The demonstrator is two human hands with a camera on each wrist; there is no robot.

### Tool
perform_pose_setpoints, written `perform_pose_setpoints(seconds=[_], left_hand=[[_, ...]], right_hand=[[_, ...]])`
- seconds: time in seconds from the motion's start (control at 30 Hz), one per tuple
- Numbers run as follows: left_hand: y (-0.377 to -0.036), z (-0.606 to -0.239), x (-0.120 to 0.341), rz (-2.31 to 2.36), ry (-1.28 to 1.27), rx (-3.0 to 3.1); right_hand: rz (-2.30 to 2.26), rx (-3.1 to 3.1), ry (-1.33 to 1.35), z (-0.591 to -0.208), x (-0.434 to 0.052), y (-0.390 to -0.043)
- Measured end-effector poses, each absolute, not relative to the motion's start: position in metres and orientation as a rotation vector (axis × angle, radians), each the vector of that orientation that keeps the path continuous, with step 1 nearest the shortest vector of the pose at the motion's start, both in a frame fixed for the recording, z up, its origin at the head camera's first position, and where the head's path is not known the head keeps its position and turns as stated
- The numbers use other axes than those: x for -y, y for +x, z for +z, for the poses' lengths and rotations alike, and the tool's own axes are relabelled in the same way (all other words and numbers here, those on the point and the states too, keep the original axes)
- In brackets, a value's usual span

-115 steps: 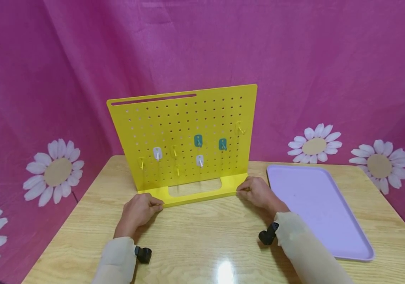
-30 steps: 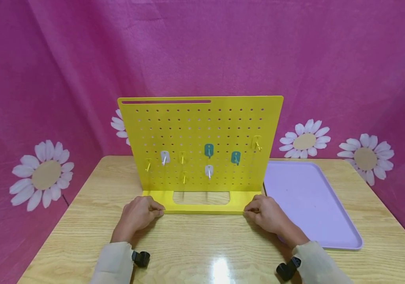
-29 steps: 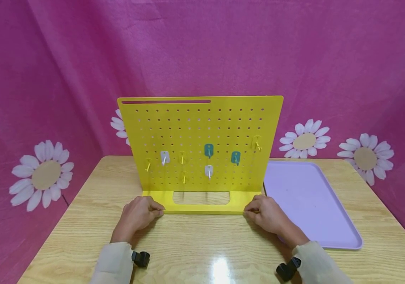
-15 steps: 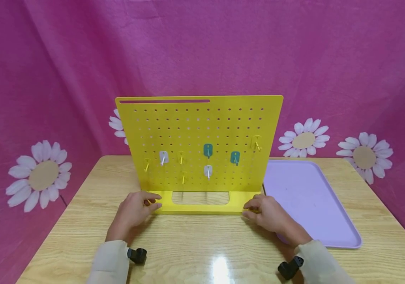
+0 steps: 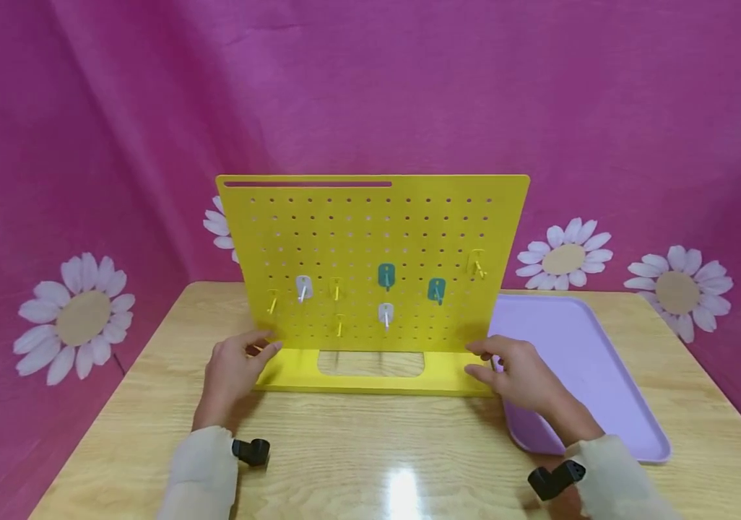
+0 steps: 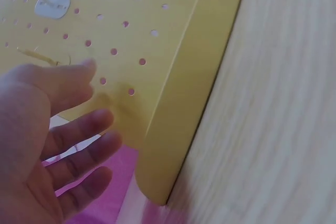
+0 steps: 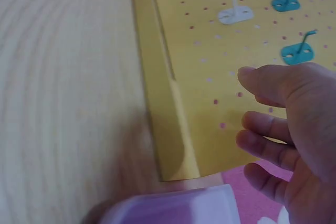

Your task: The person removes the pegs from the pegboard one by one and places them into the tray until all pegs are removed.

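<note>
yellow pegboard [image 5: 370, 245] upright on table, between left hand [image 5: 235, 363], right hand [image 5: 518, 370]

The upright yellow pegboard [image 5: 370, 238] is blocking the middle of the wooden table [image 5: 370, 448], its hooks [image 5: 386, 276] jutting toward the near side. The lilac tray [image 5: 578, 361] is taking up the right. Bare tabletop is lying open along the near edge and on the left.

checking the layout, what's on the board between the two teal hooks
Nothing hangs there: between the left teal hook and the right teal hook the head view shows only bare yellow pegboard with its holes. The white hook sits lower.
</note>
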State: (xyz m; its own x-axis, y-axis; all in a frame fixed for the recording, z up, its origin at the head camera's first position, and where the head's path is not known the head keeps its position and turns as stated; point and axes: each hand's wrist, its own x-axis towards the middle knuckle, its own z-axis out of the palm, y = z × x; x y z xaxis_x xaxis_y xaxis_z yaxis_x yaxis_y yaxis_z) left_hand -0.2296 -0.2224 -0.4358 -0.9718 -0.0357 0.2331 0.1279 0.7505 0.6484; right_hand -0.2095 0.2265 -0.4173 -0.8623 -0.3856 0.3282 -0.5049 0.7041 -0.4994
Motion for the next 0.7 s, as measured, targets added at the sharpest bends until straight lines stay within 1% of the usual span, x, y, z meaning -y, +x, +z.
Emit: perform_pose_setpoints(seconds=[0.3, 0.7], left_hand=[[-0.235, -0.438, 0.221, -1.142, 0.142, 2.509], [-0.242, -0.439, 0.223, -1.362, 0.224, 2.378]], right_hand=[[0.862, 2.555, 0.707, -0.394, -0.237, -0.21], [1.012, 2.396, 0.592, -0.367, -0.241, -0.22]])
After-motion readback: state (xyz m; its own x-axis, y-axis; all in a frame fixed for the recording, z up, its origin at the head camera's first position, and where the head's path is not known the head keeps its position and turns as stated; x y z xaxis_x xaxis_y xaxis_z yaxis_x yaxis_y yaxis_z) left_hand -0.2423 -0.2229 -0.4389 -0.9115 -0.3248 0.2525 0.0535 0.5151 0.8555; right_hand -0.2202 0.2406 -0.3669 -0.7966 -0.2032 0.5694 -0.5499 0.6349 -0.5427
